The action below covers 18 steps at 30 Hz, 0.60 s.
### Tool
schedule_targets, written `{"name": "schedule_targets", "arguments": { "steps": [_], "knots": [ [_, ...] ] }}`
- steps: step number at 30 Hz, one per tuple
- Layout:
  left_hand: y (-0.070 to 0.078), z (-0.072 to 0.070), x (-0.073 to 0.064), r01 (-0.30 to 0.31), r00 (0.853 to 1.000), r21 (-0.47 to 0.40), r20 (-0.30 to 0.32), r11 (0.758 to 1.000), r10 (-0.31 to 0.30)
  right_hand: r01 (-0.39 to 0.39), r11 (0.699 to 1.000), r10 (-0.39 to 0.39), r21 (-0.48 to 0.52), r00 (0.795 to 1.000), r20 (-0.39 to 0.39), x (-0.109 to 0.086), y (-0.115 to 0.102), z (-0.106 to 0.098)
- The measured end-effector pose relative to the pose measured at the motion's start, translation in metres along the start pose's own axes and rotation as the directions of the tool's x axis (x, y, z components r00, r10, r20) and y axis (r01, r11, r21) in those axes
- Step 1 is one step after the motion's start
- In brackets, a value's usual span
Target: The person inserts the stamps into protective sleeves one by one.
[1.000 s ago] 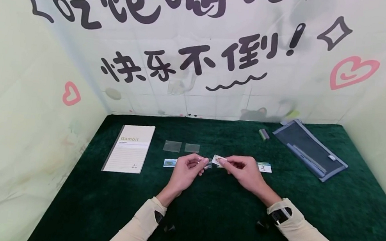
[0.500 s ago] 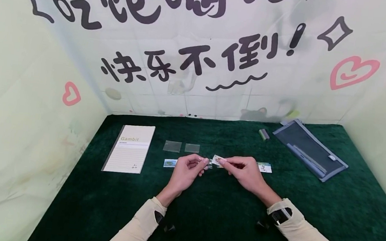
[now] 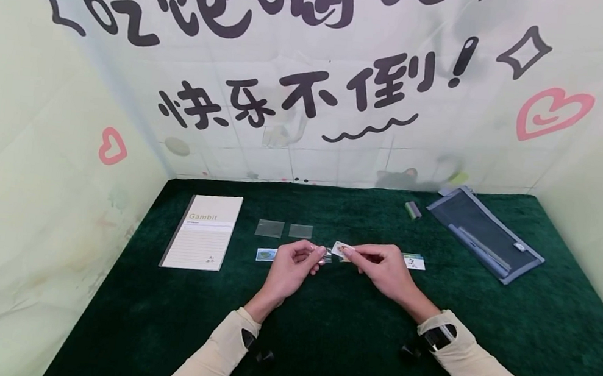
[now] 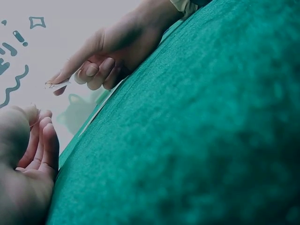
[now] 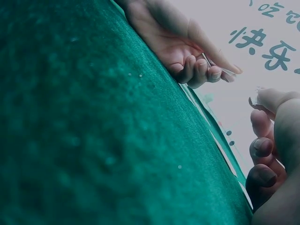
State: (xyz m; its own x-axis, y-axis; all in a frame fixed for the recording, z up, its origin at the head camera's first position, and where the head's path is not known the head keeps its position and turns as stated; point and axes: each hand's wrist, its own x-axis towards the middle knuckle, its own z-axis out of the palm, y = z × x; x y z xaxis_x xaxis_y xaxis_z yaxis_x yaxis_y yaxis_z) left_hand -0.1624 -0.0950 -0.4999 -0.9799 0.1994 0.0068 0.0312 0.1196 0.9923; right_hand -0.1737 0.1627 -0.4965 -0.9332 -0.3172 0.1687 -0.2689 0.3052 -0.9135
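My right hand (image 3: 383,273) pinches a small white stamp (image 3: 338,249) with a printed picture between thumb and forefinger. Its edge looks jagged in the right wrist view, where the stamp (image 5: 253,101) is seen almost edge-on. Just to the left, the thumb and fingers of my left hand (image 3: 293,265) grip a small clear plastic sleeve (image 3: 328,257). The sleeve's far end points toward the stamp; in the right wrist view a gap separates them. A blue picture stamp (image 3: 265,254) lies flat beside my left hand, partly covered by it. More small printed pieces (image 3: 414,262) lie right of my right hand.
Two clear sleeves (image 3: 269,228) lie flat behind my left hand on the dark green cloth (image 3: 328,350). A notebook (image 3: 202,233) rests at the left. At the back right are a blue mesh zip pouch (image 3: 486,235) and a small striped eraser-like block (image 3: 412,210).
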Motion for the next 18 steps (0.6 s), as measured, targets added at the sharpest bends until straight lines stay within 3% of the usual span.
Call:
{"name": "schedule_targets", "arguments": {
  "steps": [18],
  "knots": [
    [-0.0008, -0.0008, -0.0001, -0.023, 1.000, 0.001, 0.018, 1.000, 0.023, -0.013, 1.000, 0.014, -0.017, 0.996, 0.089, 0.0013, 0.0011, 0.0012]
  ]
}}
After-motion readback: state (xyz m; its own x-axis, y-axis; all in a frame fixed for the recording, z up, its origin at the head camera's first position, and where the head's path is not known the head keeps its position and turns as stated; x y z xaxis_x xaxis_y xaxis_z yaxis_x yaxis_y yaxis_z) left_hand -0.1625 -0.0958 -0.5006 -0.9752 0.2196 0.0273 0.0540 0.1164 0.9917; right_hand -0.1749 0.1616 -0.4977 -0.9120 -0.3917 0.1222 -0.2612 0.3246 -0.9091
